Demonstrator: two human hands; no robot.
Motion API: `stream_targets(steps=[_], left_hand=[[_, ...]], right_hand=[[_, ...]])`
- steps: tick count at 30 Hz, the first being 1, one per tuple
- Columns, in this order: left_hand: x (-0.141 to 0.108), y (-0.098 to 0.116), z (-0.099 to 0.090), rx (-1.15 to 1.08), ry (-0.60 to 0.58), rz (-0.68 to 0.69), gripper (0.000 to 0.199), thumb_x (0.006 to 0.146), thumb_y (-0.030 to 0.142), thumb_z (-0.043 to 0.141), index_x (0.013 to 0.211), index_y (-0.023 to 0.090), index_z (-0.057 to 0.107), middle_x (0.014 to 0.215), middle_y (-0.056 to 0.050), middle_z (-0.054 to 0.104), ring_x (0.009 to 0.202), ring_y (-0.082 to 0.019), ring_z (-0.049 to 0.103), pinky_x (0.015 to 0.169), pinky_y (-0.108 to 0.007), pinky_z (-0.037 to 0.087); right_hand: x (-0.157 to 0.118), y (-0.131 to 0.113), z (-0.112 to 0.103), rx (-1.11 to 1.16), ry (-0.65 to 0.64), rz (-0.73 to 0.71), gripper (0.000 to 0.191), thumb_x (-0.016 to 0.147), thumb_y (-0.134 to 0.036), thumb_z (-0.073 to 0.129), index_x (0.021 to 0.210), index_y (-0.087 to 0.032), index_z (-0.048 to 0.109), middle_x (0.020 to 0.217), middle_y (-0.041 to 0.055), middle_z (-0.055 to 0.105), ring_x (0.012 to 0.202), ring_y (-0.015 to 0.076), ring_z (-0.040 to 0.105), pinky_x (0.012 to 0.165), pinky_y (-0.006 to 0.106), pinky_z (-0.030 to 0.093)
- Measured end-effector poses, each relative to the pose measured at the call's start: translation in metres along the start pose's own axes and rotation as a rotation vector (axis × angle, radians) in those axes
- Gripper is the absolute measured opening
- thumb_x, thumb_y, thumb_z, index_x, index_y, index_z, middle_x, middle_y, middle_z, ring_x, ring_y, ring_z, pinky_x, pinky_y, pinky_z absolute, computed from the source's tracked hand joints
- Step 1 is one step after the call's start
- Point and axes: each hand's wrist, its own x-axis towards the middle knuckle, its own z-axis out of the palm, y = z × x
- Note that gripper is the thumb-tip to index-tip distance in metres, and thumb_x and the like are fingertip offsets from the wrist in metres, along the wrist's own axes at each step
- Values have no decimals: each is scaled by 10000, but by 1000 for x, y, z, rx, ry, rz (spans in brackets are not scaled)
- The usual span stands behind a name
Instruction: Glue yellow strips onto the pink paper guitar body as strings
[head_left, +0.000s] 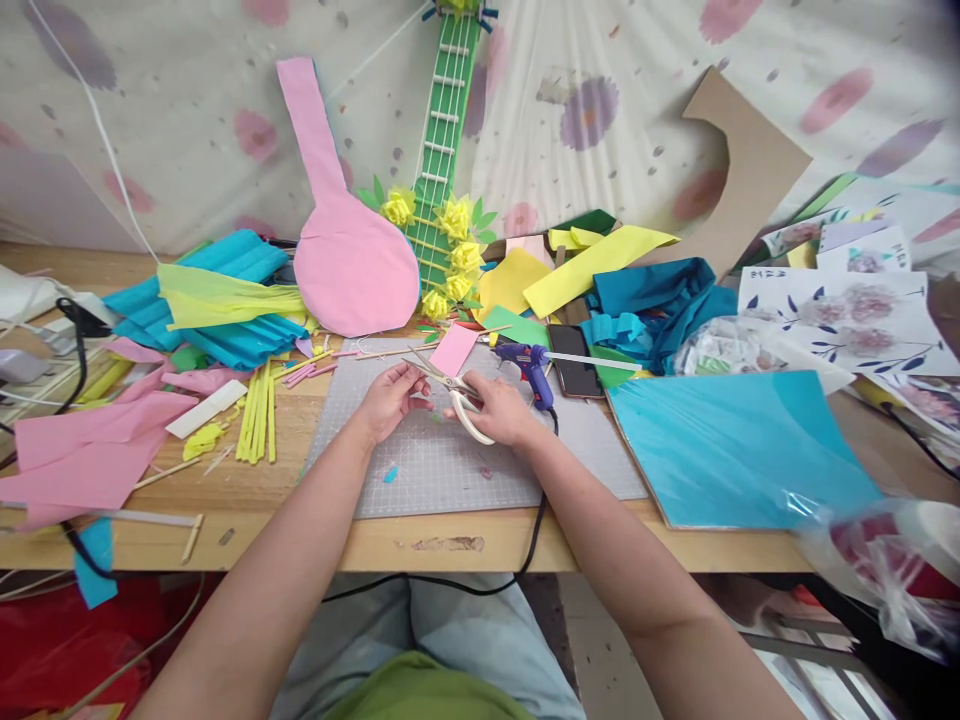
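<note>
White-handled scissors [471, 420] are gripped in my right hand [499, 408], their blades parted and pointing left toward my left hand. The fingers of my left hand [394, 402] are pinched together near the blade tips; what they hold is too small to make out. Both hands are over the grey cutting mat [427, 490]. Just beyond the blades lies a pink paper rectangle [454, 349]. A blue glue gun [534, 372] with a clear stick rests right of my right hand, beside a black phone [576, 362].
Behind the mat stand a pink banjo-shaped cutout [358, 262] and a green stringed neck [446, 130] with yellow flowers. Blue paper [210, 290] and yellow strips [257, 415] lie left. A turquoise sheet [742, 450] lies right. A black cord [536, 530] hangs over the front edge.
</note>
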Motion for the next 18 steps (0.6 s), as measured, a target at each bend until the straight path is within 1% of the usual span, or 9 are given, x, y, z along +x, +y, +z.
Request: stream_targets(steps=[5, 10, 12, 15, 18], left_hand=[[0, 1, 0, -4, 9, 0, 305, 599, 354, 728, 667, 128, 533, 550, 43, 437, 555, -88, 483, 479, -223, 508], [0, 2, 0, -24, -14, -7, 275, 652, 354, 692, 680, 123, 547, 565, 41, 422, 554, -81, 480, 481, -215, 509], [-1, 3, 0, -28, -9, -9, 262, 676, 352, 673, 685, 121, 548, 562, 41, 412, 554, -80, 480, 486, -216, 511], [-1, 3, 1, -13, 7, -8, 261, 688, 357, 661, 688, 123, 546, 559, 42, 408, 553, -80, 481, 489, -216, 508], [-1, 3, 1, 10, 7, 1, 278, 660, 363, 682, 671, 130, 531, 568, 42, 420, 557, -80, 484, 490, -214, 501]], right_hand=[[0, 0, 1, -39, -1, 7, 387, 770, -571, 443, 846, -197, 501, 653, 0, 566, 588, 130, 464, 562, 233, 234], [0, 1, 0, -48, 3, 111, 373, 770, -571, 440, 821, -210, 522, 655, 5, 581, 587, 140, 494, 526, 233, 214], [0, 2, -1, -26, 2, 137, 365, 781, -561, 430, 844, -211, 514, 673, 6, 587, 598, 143, 503, 525, 231, 222], [0, 2, -3, 6, -25, 127, 365, 793, -548, 418, 896, -204, 489, 697, 9, 588, 620, 149, 506, 534, 229, 240], [0, 1, -2, 4, -50, 77, 371, 793, -546, 421, 895, -194, 481, 702, 11, 584, 624, 148, 494, 561, 232, 255]])
